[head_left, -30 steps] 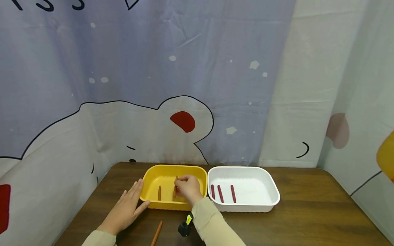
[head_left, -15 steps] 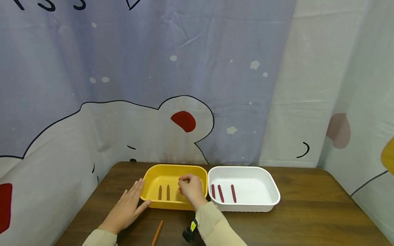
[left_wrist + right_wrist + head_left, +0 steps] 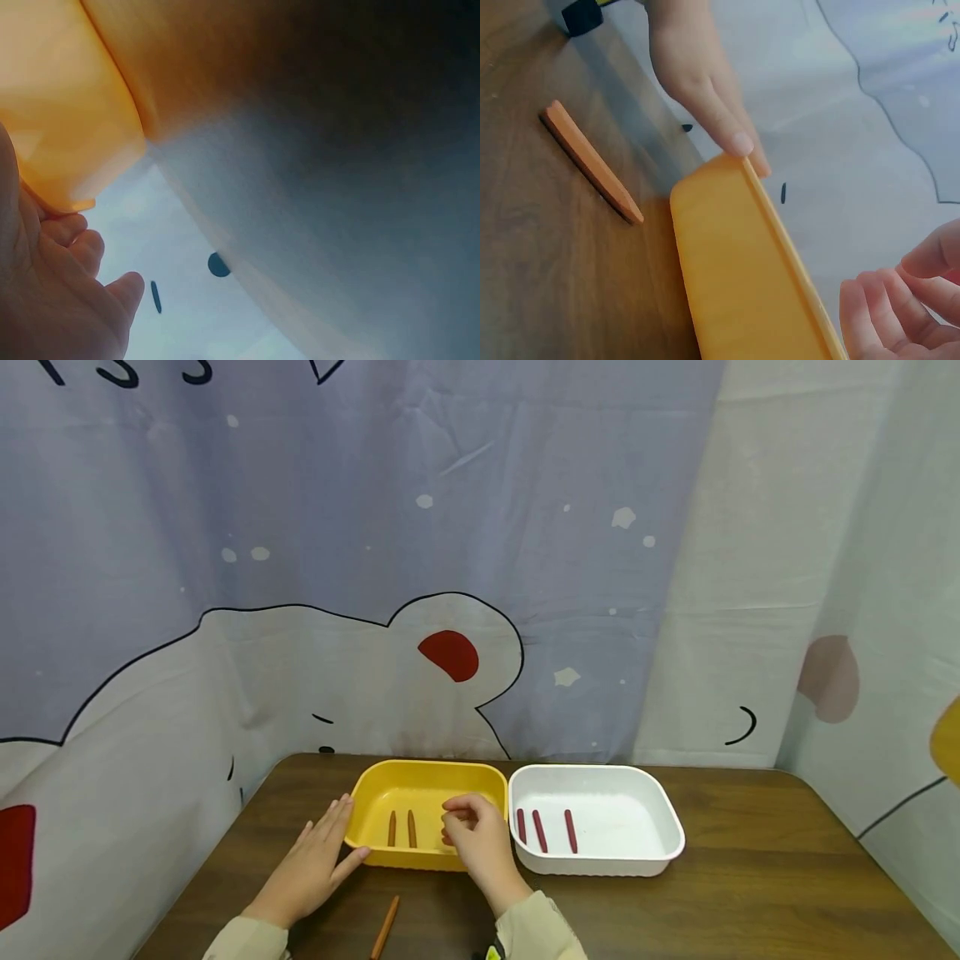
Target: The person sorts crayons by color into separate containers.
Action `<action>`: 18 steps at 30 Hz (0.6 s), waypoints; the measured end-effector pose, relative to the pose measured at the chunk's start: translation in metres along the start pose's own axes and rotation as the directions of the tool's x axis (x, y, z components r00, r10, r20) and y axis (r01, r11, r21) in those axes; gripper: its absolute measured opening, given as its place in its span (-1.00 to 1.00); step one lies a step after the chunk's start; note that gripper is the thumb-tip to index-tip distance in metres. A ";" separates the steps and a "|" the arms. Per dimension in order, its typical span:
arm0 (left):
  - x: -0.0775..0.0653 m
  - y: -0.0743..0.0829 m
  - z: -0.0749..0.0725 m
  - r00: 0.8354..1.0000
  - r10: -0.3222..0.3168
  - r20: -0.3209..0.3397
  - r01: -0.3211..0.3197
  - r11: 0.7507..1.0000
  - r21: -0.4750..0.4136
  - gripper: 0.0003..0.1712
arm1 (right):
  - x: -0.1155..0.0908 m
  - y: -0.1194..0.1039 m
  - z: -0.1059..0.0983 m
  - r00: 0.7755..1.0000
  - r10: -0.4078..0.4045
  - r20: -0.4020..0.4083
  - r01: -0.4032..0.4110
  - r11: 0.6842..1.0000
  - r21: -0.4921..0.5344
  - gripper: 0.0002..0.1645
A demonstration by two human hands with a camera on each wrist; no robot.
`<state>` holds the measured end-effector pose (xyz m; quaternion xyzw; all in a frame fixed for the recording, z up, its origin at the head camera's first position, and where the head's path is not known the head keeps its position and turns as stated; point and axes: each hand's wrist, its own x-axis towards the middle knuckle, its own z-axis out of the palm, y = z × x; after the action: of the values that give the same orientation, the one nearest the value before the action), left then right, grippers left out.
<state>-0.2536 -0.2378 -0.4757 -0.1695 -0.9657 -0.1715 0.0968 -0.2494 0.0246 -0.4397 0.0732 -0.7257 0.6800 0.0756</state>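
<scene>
My left hand [image 3: 311, 864] lies with straight fingers against the left end of a yellow tray [image 3: 427, 860], its thumb at the front rim. The right wrist view also shows this left hand [image 3: 694, 75] touching the tray's corner. Over the tray's right part hovers my right hand [image 3: 482, 847], fingers loosely bent; I see no thing held in it. Two brown crayons, one left [image 3: 392, 828] and one right [image 3: 412, 829], lie side by side in the yellow tray. Another orange-brown crayon [image 3: 592, 161] lies on the table in front.
Right beside the yellow tray stands a white tray [image 3: 600, 867]. It holds three dark red crayons, among them a middle crayon [image 3: 540, 832]. The wooden table [image 3: 750, 877] reaches back to a printed curtain [image 3: 570, 568].
My right hand has let go of a brown crayon, which now lies beside the other in the yellow tray. That hand has drawn back rightward and toward me. My left hand stays put.
</scene>
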 end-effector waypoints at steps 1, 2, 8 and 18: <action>0.000 0.000 0.000 1.000 0.002 -0.003 -0.002 1.000 0.000 -0.04 | -0.003 -0.001 -0.001 1.000 -0.005 0.000 0.005 1.000 0.000 -0.88; 0.000 0.000 0.001 1.000 0.006 -0.005 -0.006 1.000 0.002 -0.04 | -0.006 -0.001 -0.002 1.000 -0.010 0.001 0.010 1.000 -0.002 -0.89; -0.001 0.000 0.001 1.000 0.006 -0.008 -0.006 1.000 0.003 -0.04 | -0.028 -0.002 0.002 0.999 -0.026 0.029 0.027 1.000 -0.006 -0.90; -0.001 0.000 0.000 1.000 0.004 -0.012 -0.004 1.000 0.006 -0.05 | -0.054 0.015 0.021 0.985 -0.018 0.169 0.032 0.997 -0.077 -0.85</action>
<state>-0.2529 -0.2381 -0.4761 -0.1701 -0.9652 -0.1692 0.1036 -0.1995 0.0045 -0.4670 0.1365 -0.7548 0.6411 0.0254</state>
